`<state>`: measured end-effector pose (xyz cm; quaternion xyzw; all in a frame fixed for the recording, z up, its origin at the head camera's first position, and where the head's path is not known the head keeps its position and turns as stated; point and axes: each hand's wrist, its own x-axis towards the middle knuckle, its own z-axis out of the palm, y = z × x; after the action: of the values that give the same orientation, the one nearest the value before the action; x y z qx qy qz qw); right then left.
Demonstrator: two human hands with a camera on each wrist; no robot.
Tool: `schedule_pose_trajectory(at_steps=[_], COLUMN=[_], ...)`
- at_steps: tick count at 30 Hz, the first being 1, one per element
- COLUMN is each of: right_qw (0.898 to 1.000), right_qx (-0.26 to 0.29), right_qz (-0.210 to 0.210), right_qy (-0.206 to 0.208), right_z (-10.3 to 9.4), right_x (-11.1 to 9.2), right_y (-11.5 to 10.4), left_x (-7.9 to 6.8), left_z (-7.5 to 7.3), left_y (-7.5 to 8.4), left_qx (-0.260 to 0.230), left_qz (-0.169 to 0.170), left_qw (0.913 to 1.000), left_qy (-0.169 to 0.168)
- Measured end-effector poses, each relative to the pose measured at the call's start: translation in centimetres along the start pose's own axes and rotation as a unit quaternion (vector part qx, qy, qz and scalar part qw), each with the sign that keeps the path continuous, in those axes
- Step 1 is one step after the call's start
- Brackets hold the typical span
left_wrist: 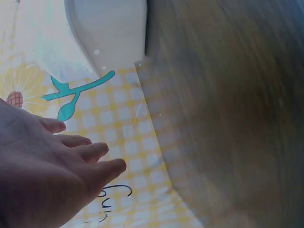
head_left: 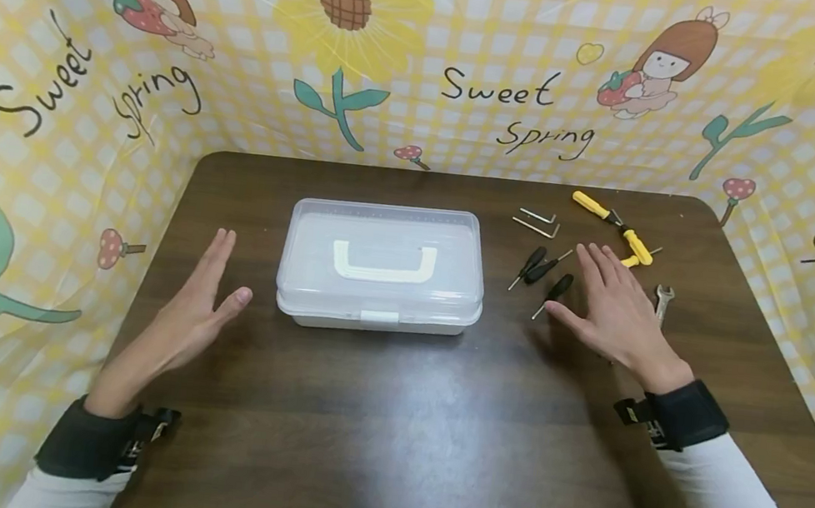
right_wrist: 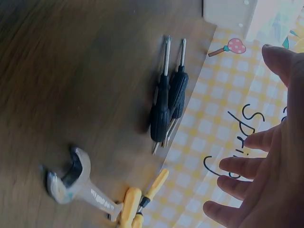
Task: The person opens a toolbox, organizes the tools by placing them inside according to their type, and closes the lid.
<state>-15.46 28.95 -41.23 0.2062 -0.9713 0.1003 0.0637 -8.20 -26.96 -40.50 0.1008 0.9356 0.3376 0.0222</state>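
Note:
A clear plastic toolbox (head_left: 386,239) with a white handle and front latch stands closed on the dark wooden table. To its left, my left hand (head_left: 193,309) is held apart from it, fingers straight and nothing in them. My right hand (head_left: 615,315) hovers with fingers spread at the right, holding nothing. Near its thumb lie several small black screwdrivers (right_wrist: 160,109). A wrench (right_wrist: 85,185) is partly hidden beside that hand in the head view. Beyond the fingertips are yellow-handled tools (head_left: 592,205), one partly covered by the hand.
Two hex keys (head_left: 535,227) lie behind the black screwdrivers. A yellow checked cloth (head_left: 475,60) with printed flowers and lettering hangs round the back and sides of the table (head_left: 357,433). Each wrist wears a black strap (head_left: 691,416).

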Motion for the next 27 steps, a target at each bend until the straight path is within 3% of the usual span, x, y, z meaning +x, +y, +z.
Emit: schedule_pose_trajectory(at_steps=[6, 13, 15, 21, 27], right_qw=[0.999, 0.996, 0.994, 0.987, 0.972], right_qx=[0.027, 0.079, 0.094, 0.135, 0.204], right_qz=[0.020, 0.039, 0.049, 0.061, 0.073], right_qy=[-0.013, -0.029, -0.038, -0.062, -0.095], right_z=[0.5, 1.4, 1.5, 1.8, 1.8], right_x=[0.3, 0.2, 0.0, -0.5, -1.0], right_y=[-1.1, -2.8, -3.3, -5.0, -6.6], left_x=[0.0, 0.0, 0.1, 0.6, 1.5], left_z=[0.5, 1.2, 1.4, 2.3, 2.9], left_y=[0.2, 0.7, 1.0, 1.8, 2.4], left_qx=[-0.117, -0.229, -0.265, -0.380, -0.425], left_qz=[0.030, 0.007, -0.002, -0.034, -0.060], left_qw=[0.9926, 0.9728, 0.9631, 0.9227, 0.9016], left_qy=[-0.010, -0.038, -0.049, -0.056, -0.050])
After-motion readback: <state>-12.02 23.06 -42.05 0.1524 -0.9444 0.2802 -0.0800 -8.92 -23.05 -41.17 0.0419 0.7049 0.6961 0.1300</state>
